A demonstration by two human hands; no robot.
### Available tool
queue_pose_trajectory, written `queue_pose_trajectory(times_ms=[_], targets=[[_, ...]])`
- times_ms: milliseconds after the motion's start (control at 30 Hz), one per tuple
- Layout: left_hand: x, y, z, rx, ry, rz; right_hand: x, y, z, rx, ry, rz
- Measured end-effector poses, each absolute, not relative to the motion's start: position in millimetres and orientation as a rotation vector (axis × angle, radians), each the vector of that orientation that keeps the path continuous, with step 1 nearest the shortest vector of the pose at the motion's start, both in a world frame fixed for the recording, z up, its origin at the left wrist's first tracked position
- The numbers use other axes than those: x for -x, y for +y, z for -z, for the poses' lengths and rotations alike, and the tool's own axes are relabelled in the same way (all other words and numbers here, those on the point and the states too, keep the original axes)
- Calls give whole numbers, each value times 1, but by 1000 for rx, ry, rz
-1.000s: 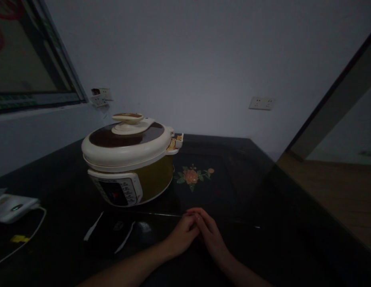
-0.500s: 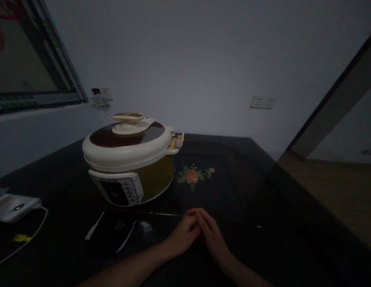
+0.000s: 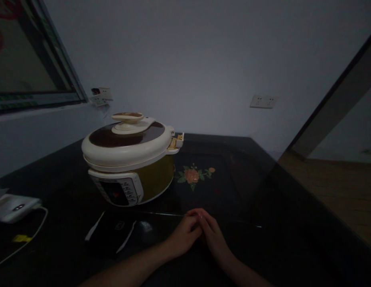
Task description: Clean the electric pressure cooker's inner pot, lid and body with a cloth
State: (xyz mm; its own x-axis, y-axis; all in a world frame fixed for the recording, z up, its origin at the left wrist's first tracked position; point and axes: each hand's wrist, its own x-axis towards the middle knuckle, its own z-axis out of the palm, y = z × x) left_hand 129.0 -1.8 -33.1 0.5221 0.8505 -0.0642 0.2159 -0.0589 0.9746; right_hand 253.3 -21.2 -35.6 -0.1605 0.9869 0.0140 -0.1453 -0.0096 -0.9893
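Note:
My left hand (image 3: 185, 234) and my right hand (image 3: 213, 236) are clasped together over the dark tabletop (image 3: 281, 247), close to its near side. The fingers of both are curled in and overlap. No object shows between them; the palms are hidden. Left of my left hand lies a flat black item (image 3: 109, 233) with pale side edges and a small label, perhaps folded cloth or a pouch. Beyond it stands an electric pressure cooker (image 3: 155, 179), cream and olive, with its lid on and its handle knob on top. Neither hand touches the cooker.
A white device (image 3: 16, 208) with a cable (image 3: 42, 225) and a yellow tag (image 3: 22, 238) lies at the left. A flower print (image 3: 191, 175) decorates the glossy top. Wall sockets (image 3: 263, 101) are behind, a window (image 3: 26, 52) is at upper left, and wooden floor (image 3: 329, 191) lies beyond the right edge.
My hands stay clasped, with only a slight shift of the fingers. The cooker and the other things have not moved.

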Motion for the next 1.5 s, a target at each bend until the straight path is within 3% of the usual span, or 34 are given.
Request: queue_pose_trajectory(times_ms=[1500], targets=[[-128,-1,34,-1617,956,-650,-254,-19,34,1045,-1269,-1364]])
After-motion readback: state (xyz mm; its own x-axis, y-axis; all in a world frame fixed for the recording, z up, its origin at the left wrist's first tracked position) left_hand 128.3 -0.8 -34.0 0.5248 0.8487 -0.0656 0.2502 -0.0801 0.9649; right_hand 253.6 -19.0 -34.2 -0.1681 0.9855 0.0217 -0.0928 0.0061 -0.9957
